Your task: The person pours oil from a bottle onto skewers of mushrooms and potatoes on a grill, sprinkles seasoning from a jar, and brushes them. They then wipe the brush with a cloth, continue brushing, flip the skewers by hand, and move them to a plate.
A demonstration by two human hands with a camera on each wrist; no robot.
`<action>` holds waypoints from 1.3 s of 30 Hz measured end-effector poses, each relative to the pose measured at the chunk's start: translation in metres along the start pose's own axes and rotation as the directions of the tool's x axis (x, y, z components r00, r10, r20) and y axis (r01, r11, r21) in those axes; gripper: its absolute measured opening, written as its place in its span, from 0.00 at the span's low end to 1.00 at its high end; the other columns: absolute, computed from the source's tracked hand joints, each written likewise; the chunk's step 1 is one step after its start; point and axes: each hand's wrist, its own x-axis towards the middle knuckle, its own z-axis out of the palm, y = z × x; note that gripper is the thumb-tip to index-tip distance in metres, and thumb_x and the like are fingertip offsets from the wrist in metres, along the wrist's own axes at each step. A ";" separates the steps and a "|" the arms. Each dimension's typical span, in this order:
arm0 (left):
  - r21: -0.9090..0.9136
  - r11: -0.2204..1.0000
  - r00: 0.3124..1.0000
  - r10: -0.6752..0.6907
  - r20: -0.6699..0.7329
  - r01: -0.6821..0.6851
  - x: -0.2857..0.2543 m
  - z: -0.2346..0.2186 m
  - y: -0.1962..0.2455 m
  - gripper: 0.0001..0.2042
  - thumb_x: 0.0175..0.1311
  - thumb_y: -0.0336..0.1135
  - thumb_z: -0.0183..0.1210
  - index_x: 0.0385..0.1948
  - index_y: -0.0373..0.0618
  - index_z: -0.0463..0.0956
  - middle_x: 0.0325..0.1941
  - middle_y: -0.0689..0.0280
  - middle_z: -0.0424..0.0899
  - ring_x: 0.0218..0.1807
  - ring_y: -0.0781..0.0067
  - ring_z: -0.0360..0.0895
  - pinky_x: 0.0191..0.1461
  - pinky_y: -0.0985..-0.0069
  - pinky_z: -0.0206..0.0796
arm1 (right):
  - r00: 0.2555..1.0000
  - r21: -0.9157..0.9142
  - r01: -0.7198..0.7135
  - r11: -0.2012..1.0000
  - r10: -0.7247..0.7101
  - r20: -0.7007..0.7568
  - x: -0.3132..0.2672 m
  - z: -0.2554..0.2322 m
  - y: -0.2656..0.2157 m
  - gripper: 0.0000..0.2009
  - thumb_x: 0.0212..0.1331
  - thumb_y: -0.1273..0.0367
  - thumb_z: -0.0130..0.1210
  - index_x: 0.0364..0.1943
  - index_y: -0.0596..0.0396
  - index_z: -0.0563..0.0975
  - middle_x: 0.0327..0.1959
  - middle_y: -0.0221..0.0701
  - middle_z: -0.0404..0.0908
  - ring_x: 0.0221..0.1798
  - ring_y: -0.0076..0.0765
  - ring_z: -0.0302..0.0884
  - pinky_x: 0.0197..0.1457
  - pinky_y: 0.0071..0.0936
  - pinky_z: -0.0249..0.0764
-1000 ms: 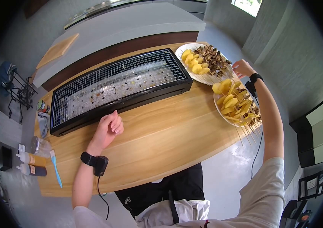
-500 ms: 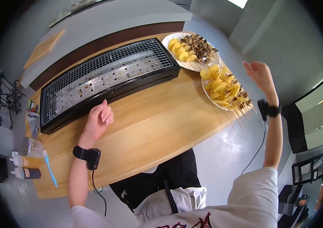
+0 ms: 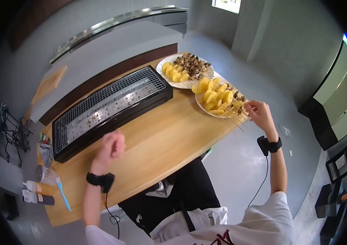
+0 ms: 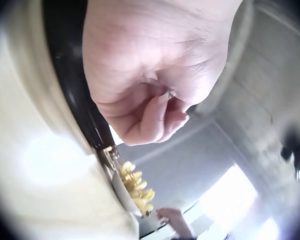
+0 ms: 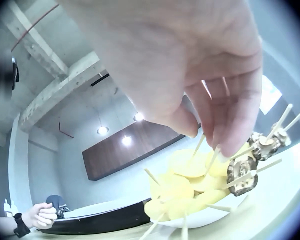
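At the right of the head view, my right hand (image 3: 260,115) reaches over the near plate (image 3: 206,110) of skewers. Its thumb and fingers (image 5: 232,132) stand apart around bare stick ends in the right wrist view, fingertips right at them. On that plate are yellow potato slice skewers (image 3: 212,96) and brown mushroom skewers (image 5: 242,176), their sticks pointing towards me. My left hand (image 3: 108,153) is idle above the table in front of the black grill (image 3: 112,107), fingers loosely curled. Nothing shows in it in the left wrist view.
Behind the near plate stands another plate (image 3: 187,85) with potato slices and mushroom skewers. On the table's left are a lidded jar (image 3: 46,174), two squeeze bottles (image 3: 39,188), a blue brush (image 3: 64,196) and a grey cloth (image 3: 45,154). A cable hangs from each wrist camera.
My right hand has left the far plate's edge, swung out to the right, and come down to the near plate's stick ends. The left hand has stayed near the grill. The head view has shifted.
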 end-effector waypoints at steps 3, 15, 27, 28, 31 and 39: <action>0.434 0.901 0.996 -0.040 0.076 0.003 -0.003 0.070 0.003 0.11 0.73 0.37 0.49 0.31 0.42 0.72 0.23 0.70 0.74 0.19 0.84 0.69 0.22 0.85 0.61 | 0.988 0.079 -0.094 0.992 0.083 0.132 0.006 -0.006 -0.005 0.14 0.64 0.64 0.56 0.35 0.65 0.82 0.20 0.35 0.80 0.19 0.24 0.75 0.23 0.23 0.71; 0.099 0.982 0.858 -0.188 0.478 0.160 0.113 0.250 -0.040 0.19 0.74 0.43 0.48 0.55 0.38 0.62 0.52 0.57 0.75 0.33 0.72 0.80 0.31 0.82 0.70 | 0.963 0.092 -0.194 0.977 0.172 0.207 0.003 0.000 -0.017 0.15 0.61 0.63 0.55 0.33 0.63 0.83 0.17 0.30 0.79 0.15 0.19 0.70 0.19 0.21 0.67; -0.235 0.958 0.966 -0.105 0.235 0.162 0.169 0.291 -0.047 0.14 0.73 0.43 0.50 0.45 0.41 0.69 0.43 0.62 0.80 0.32 0.77 0.78 0.35 0.80 0.70 | 0.876 0.492 -0.436 0.754 0.229 0.425 -0.012 0.004 -0.018 0.15 0.68 0.62 0.49 0.32 0.61 0.75 0.21 0.31 0.78 0.17 0.21 0.74 0.19 0.17 0.68; -0.185 0.973 0.968 -0.094 0.231 0.139 0.171 0.291 -0.048 0.13 0.73 0.43 0.50 0.44 0.41 0.70 0.42 0.63 0.80 0.32 0.79 0.78 0.36 0.79 0.70 | 0.898 0.502 -0.405 0.764 0.229 0.376 -0.014 0.008 -0.020 0.14 0.68 0.62 0.49 0.33 0.60 0.74 0.22 0.31 0.78 0.19 0.22 0.75 0.19 0.17 0.68; -0.237 0.962 0.971 -0.085 0.222 0.139 0.174 0.291 -0.050 0.11 0.72 0.40 0.51 0.40 0.42 0.71 0.40 0.62 0.80 0.32 0.77 0.78 0.36 0.79 0.71 | 0.914 0.524 -0.381 0.762 0.227 0.335 -0.018 0.012 -0.021 0.14 0.69 0.62 0.48 0.34 0.61 0.74 0.25 0.32 0.78 0.21 0.22 0.75 0.20 0.17 0.69; -0.505 0.812 0.956 -0.246 0.160 0.293 0.168 0.285 -0.047 0.10 0.69 0.42 0.51 0.34 0.45 0.71 0.37 0.60 0.82 0.33 0.71 0.80 0.36 0.75 0.72 | 0.882 0.586 -0.467 0.662 0.295 0.368 -0.015 0.013 -0.023 0.15 0.71 0.63 0.45 0.43 0.64 0.76 0.24 0.29 0.76 0.20 0.20 0.72 0.22 0.17 0.70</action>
